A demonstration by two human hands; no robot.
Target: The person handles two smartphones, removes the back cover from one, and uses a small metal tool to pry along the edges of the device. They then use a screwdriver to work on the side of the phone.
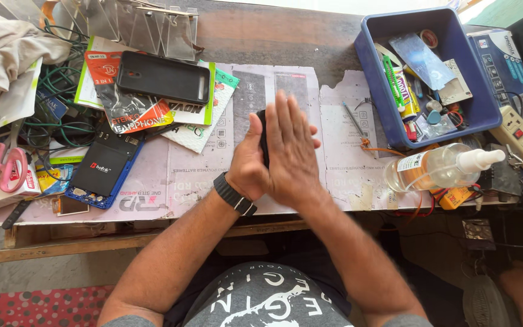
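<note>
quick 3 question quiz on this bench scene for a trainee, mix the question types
1. True or false: the left hand and right hand press a dark flat object between them.
2. Which colour is the bin of small parts? A red, B blue, C green.
3. What lies on its side just below that bin?

Key
1. True.
2. B.
3. A clear spray bottle with a white nozzle.
</note>
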